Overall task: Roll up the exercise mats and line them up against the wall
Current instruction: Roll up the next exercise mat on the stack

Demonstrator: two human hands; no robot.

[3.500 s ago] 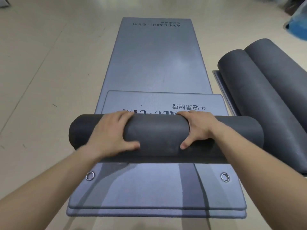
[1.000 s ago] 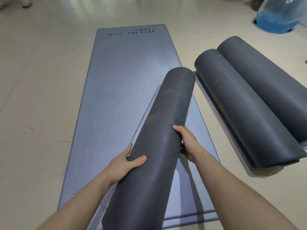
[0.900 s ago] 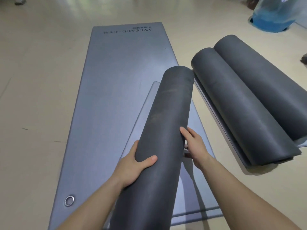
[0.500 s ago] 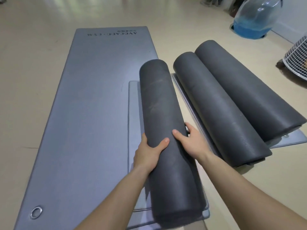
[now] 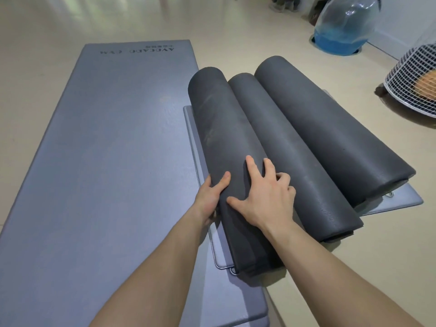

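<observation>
Three dark grey rolled mats lie side by side on the floor. The leftmost rolled mat [image 5: 219, 128] rests partly on a flat blue-grey mat [image 5: 106, 161], with its loose end sticking out at its left side. It touches the middle rolled mat [image 5: 290, 149], which lies against the right rolled mat [image 5: 330, 128]. My left hand [image 5: 210, 199] grips the left flank of the leftmost roll, thumb on top. My right hand [image 5: 264, 197] presses flat on top of the same roll, fingers spread.
A large clear water bottle with blue water [image 5: 344, 27] stands at the back right near the white wall. A white wire fan guard [image 5: 415, 76] sits at the right edge. Beige floor surrounds the mats.
I swung the rolled mat from crosswise to lengthwise, carried it right and set it down against the two other rolls. My right hand moved from its side to its top.
</observation>
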